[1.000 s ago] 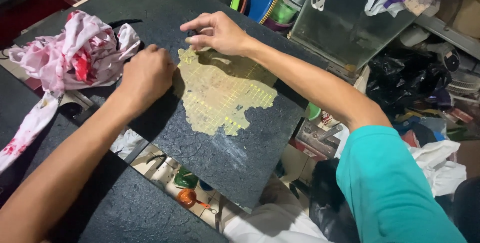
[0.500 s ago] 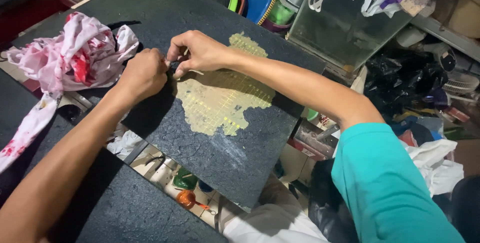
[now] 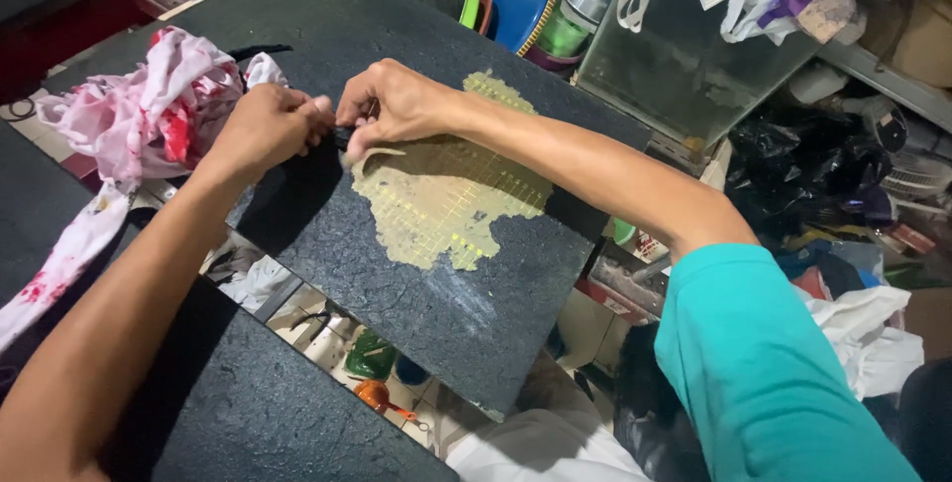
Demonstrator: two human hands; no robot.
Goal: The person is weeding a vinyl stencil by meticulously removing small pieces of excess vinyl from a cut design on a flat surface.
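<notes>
My left hand and right hand pinch one small dark object between them. They meet over the dark board, at the edge of its yellow gridded patch.

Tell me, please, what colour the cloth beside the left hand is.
White cloth with red stains, in the head view.

My left hand and right hand pinch a small black piece together over the dark slab, beside its yellow patch.
</notes>
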